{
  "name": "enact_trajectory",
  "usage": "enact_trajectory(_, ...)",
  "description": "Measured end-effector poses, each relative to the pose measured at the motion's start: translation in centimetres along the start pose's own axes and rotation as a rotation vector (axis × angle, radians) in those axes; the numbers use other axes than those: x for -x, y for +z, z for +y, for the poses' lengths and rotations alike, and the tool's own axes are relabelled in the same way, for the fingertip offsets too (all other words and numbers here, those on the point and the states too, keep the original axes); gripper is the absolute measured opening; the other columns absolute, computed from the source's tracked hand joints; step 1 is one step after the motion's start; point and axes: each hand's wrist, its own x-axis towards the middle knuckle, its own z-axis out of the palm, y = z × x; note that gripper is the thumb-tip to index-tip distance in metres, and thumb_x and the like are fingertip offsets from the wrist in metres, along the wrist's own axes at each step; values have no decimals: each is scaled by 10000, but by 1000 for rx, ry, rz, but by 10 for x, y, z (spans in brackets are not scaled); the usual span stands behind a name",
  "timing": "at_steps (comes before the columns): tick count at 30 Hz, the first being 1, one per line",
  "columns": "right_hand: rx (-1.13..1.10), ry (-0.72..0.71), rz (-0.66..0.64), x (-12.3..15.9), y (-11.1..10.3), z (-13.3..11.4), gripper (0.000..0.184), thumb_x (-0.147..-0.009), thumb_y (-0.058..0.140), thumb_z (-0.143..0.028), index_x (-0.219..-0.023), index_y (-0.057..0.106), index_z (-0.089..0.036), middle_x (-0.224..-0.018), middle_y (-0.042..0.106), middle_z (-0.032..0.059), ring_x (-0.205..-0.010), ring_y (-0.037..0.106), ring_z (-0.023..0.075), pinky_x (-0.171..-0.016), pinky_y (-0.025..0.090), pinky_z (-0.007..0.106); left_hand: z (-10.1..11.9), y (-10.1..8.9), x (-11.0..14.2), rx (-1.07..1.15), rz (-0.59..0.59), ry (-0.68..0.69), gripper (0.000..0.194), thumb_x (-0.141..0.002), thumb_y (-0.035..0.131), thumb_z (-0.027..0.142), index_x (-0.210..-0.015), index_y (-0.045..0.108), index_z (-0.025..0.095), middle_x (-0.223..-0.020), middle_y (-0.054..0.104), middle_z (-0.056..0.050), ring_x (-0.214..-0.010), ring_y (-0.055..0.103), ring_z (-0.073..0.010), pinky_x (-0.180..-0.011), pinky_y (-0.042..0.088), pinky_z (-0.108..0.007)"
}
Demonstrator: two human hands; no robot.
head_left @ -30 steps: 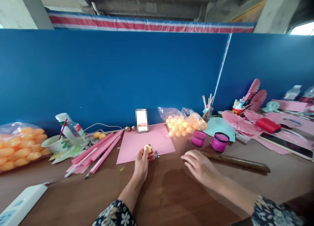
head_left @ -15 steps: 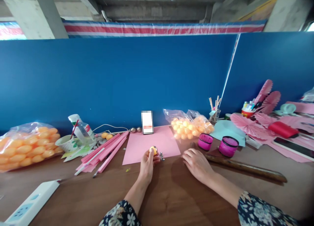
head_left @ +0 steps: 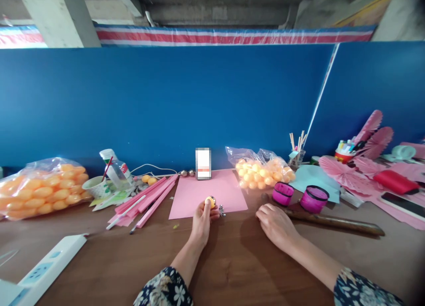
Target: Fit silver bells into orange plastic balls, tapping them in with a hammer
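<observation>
Ball (head_left: 210, 201): yellow with dark marks, in your left hand (head_left: 201, 221), over the near part of the pink sheet (head_left: 195, 189); take it as the clock's centre, with 12 pointing away from you
Left grip: clamped on the ball, thumb laid on its face, fingers curled under and behind; a light, even press should do, I judge, since a round thing can skid from under a thumb
Metal bit (head_left: 222, 210): silver, at 4 o'clock, just beside your left fingers; too small to tell whether they hold it or whether it joins the ball; turning the wrist slowly would be safest, in case it snags or drops
Right hand (head_left: 275, 222): at 3 o'clock, on the table (head_left: 232, 266), fingers curled close together, well apart from the ball; its palm is hidden, so I cannot tell whether it grips anything; should the ball need steadying, come in low and leave the marks uncovered
Stick (head_left: 335, 222): wooden, at 3 o'clock from your right hand, just beside it; a forearm swung outward could knock it, so lift first
Purple pots (head_left: 314, 199): two, at 1 and 2 o'clock from your right hand; give them room
Phone (head_left: 203, 164): at 12 o'clock, upright on the sheet's far part; screen blurred
</observation>
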Motion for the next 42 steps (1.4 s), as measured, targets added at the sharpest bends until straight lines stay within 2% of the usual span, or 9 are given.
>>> enact_trajectory(7,-193,-26,2,-30,9,-48,138,-832,420,-157,-778,542,-190,-818,550,46,-819,503,177,-742,392,274,-2,-1,0,-3,10,13,440,-714,525,516,-861,562,103,-743,603,-64,-592,585,-99,-563,479,-213)
enact_trajectory(11,-242,-30,-39,-52,20,-61,112,-832,432,-187,-863,540,-187,-845,556,52,-811,523,175,-708,406,256,-1,-1,1,14,27,-11,435,-704,547,508,-872,558,106,-748,609,-67,-588,585,-96,-569,485,-215)
enact_trajectory(16,-215,4,-60,-64,31,-62,193,-863,376,-221,-795,553,-188,-810,564,62,-786,531,177,-672,401,251,-3,-1,-2,24,42,-31,433,-711,541,506,-878,550,107,-744,610,-68,-575,582,-89,-555,483,-200)
enact_trajectory(20,-257,19,12,-63,41,-61,215,-863,368,-219,-780,564,-194,-800,572,60,-783,533,175,-685,393,256,-5,-1,-3,18,49,-35,443,-705,539,519,-876,558,110,-767,617,-73,-564,578,-86,-545,479,-199)
enact_trajectory(27,-586,110,140,-62,52,-56,104,-788,444,-183,-750,541,-187,-709,593,24,-671,555,159,-617,403,247,-4,-2,-2,23,29,-17,429,-725,535,489,-944,563,121,-841,595,-73,-588,571,-81,-573,483,-208)
enact_trajectory(33,-871,167,145,-64,49,-51,80,-783,461,-213,-729,517,-192,-685,602,8,-634,576,150,-597,428,238,-5,-1,-1,28,36,-10,464,-695,611,416,-1066,548,145,-868,579,-66,-649,574,-96,-594,483,-215)
enact_trajectory(37,-923,162,152,-64,45,-52,108,-802,454,-246,-732,514,-190,-687,600,15,-630,579,155,-599,441,244,-6,-3,0,2,-8,-11,488,-701,619,377,-1114,516,139,-858,588,-71,-673,584,-110,-613,481,-226)
enact_trajectory(42,-970,142,160,-64,40,-57,155,-829,420,-285,-758,523,-193,-719,621,31,-646,595,161,-595,463,245,-3,-2,4,-32,-78,35,572,-690,632,343,-1214,441,219,-935,577,-54,-710,587,-119,-653,496,-267)
